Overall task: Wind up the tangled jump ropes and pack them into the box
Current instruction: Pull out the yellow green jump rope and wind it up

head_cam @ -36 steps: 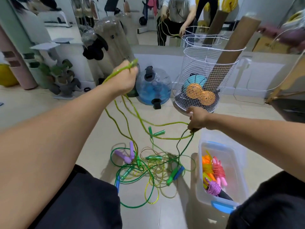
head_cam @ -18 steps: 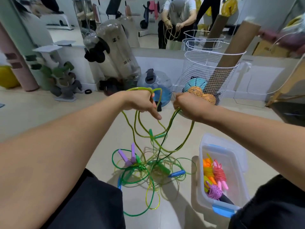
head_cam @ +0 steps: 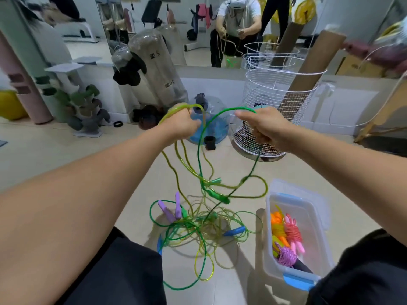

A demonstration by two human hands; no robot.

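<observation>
Floor tiles below both raised hands carry a tangled pile of jump ropes [head_cam: 198,230] yet to wind, the box [head_cam: 317,219] under the right hand [head_cam: 262,126] holds a few finished bundles, and both it and the left hand [head_cam: 182,126] are closed on a lifted green rope [head_cam: 199,155].

Both bare forearms reached forward and slightly inward, held raised at about the same height. The left hand [head_cam: 182,126] was closed in a fist, knuckles up. The right hand [head_cam: 265,126] was also closed, thumb extended toward the left. The two hands stood near each other, not touching.
</observation>
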